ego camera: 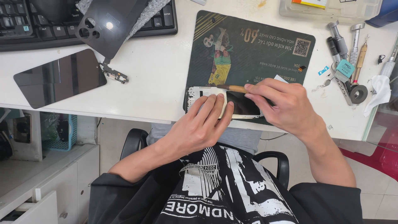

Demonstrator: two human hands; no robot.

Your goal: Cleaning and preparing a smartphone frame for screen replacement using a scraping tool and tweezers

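An opened phone frame [242, 103] lies on a dark printed mat [248, 49] at the white table's front edge. My left hand [199, 126] rests flat on the frame's left half, fingers pressing it down. My right hand [286, 105] grips a small brush with a wooden handle [234, 88], its tip laid over the frame's top edge. Part of the frame is hidden under both hands.
A dark phone screen panel [58, 79] and a black back cover [110, 25] lie at the left, with a small circuit board [114, 74] between them. A keyboard [25, 23] sits at the back left. Screwdrivers and tools [348, 49] lie at the right beside a white cloth [379, 93].
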